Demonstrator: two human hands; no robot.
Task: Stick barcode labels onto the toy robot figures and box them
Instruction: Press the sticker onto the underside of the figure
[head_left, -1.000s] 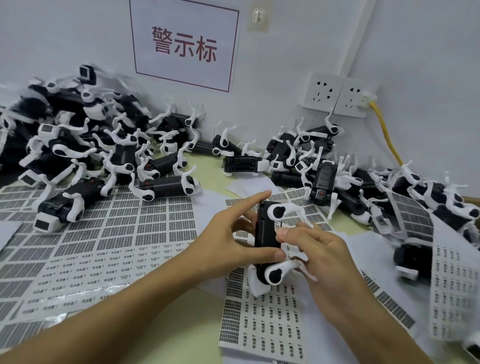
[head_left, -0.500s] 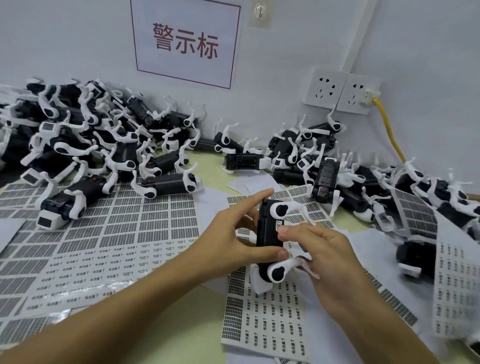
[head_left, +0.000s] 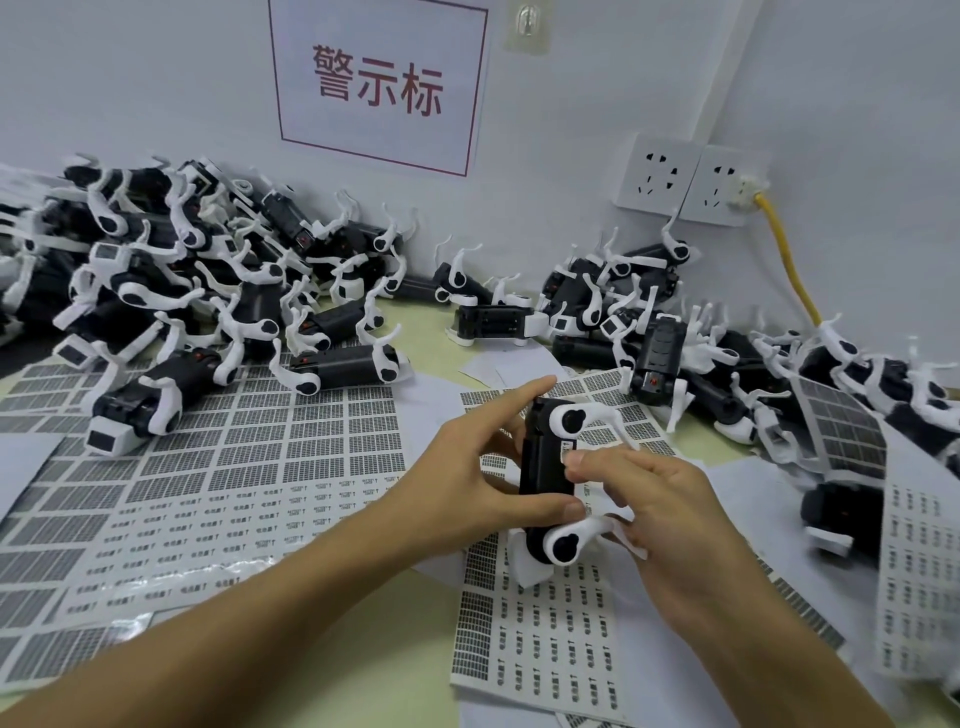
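A black toy robot figure (head_left: 543, 467) with white legs stands on end over a label sheet (head_left: 540, 618) in the middle of the table. My left hand (head_left: 467, 478) grips its black body, thumb across the lower front and index finger stretched over the top. My right hand (head_left: 670, 514) reaches in from the right; its fingertips press a small white barcode label (head_left: 568, 448) onto the side of the body, just below the upper white leg.
Piles of black-and-white robot figures lie at the left (head_left: 171, 291) and along the back right (head_left: 675, 332). A large barcode sheet (head_left: 218, 467) covers the left table. More sheets (head_left: 914, 571) hang at the right. Wall sockets (head_left: 685, 182) and a yellow cable (head_left: 789, 260) are behind.
The hands and the held figure stay almost in place. My right fingertips have shifted slightly on the side of the body where the small label sits.
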